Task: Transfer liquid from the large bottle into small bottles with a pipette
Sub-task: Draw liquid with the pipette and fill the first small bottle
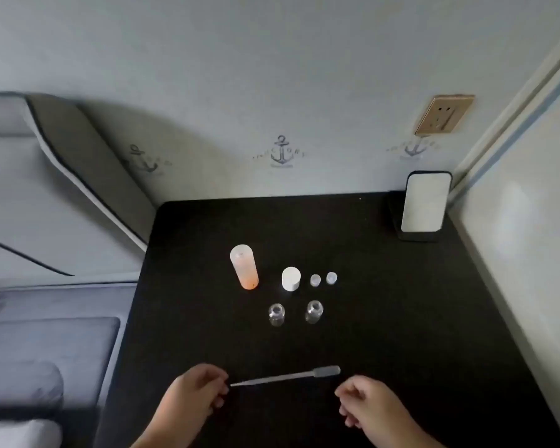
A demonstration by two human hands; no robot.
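Note:
A tall translucent large bottle [243, 266] with a little orange liquid at its bottom stands uncapped on the black table [401, 318]. Its white cap [291, 278] sits to the right, then two small clear caps [315, 280] [331, 278]. Two small glass bottles [276, 314] [314, 311] stand open in front. A clear plastic pipette [285, 377] lies flat near the front, bulb to the right. My left hand [194, 392] rests at the pipette's tip with fingers loosely curled, holding nothing. My right hand [369, 404] lies just below the bulb, loosely curled and empty.
A phone [425, 202] leans on a stand at the table's back right corner. A wall socket [443, 114] is above it. A white wall panel borders the table's right side. A bed with grey cushions lies left of the table.

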